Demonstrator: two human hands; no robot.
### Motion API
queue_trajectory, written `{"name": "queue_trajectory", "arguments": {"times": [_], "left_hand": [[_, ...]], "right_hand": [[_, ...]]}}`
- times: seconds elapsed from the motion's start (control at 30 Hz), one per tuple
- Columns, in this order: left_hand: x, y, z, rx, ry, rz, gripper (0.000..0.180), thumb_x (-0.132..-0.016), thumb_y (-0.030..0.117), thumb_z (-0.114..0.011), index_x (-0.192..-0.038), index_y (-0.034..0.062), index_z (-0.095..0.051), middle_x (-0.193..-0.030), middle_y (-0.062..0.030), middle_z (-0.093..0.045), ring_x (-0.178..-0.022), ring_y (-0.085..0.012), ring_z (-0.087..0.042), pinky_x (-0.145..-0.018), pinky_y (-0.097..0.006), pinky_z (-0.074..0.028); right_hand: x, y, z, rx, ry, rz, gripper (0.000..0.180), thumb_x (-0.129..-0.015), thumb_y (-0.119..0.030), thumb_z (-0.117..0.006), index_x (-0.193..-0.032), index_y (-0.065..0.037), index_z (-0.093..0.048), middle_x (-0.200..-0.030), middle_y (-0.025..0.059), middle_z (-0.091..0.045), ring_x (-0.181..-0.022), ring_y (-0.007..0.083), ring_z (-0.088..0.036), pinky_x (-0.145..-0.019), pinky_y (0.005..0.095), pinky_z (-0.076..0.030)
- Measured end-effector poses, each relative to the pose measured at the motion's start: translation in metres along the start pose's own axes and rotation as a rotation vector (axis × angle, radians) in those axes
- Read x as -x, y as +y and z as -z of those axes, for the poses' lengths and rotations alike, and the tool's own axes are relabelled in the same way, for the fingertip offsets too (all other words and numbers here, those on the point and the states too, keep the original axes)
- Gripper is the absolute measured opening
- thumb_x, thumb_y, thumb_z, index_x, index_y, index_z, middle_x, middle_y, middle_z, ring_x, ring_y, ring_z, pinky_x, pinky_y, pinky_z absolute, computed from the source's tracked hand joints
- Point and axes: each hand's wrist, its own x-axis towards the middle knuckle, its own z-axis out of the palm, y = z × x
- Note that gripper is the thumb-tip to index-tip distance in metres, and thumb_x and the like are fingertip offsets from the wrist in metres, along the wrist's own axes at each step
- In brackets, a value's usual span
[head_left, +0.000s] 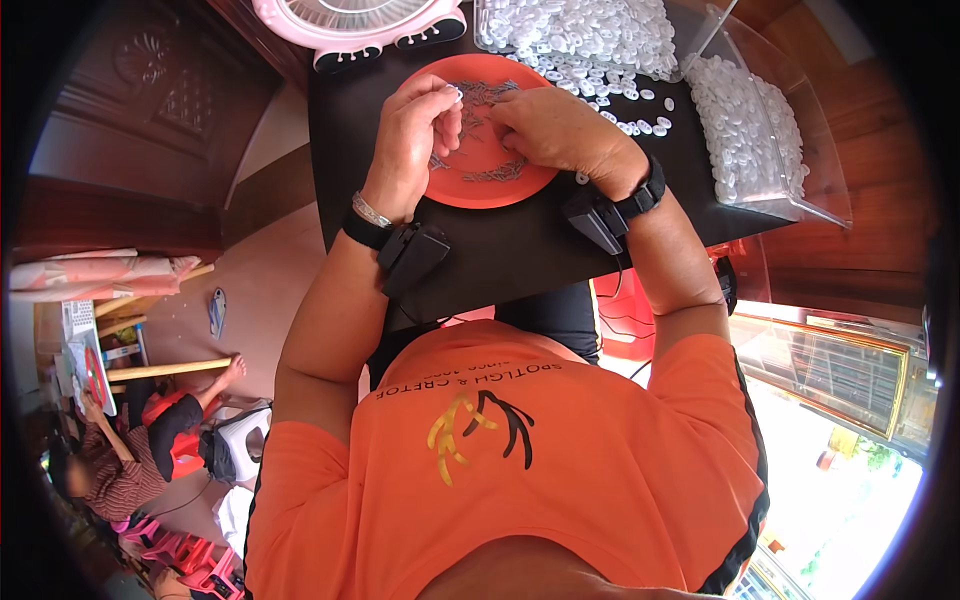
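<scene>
A round orange-red plate (485, 200) lies on the black tabletop in front of me. On it are scattered small grey metal pins or screws (497, 173), too fine to tell which. Above the plate's left side, my left hand (408, 130) is closed, a small white oval plastic piece (456, 93) showing at its fingertips. My right hand (565, 130) reaches over the right side of the plate with curled fingers down near the pins. Its fingertips are partly hidden, and whether they pinch a pin does not show. Both wrists wear black straps with small boxes.
Loose white oval pieces (645, 127) lie beyond the plate, by a clear bin (575, 25) heaped with them. Another clear container (750, 130) of these pieces stands at the right. A pink fan (370, 30) sits at the far left edge. Another person (125, 460) sits low at the left.
</scene>
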Motion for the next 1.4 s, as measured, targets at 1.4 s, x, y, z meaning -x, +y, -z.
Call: {"name": "queue_trajectory", "arguments": {"times": [1.4], "left_hand": [[0.003,0.0,-0.005,-0.063,-0.087,0.026,0.017,-0.088,0.021,-0.05,-0.078,0.0082,-0.054,-0.065,0.0014,-0.053,-0.055,-0.0066,-0.049,-0.05,-0.019,-0.035]], "right_hand": [[-0.004,-0.003,0.014,-0.955,0.236,-0.07,0.022,-0.08,-0.003,-0.053,-0.101,0.0,-0.056,-0.078,0.005,-0.063,-0.072,0.0123,-0.059,-0.065,0.0261,-0.047]]}}
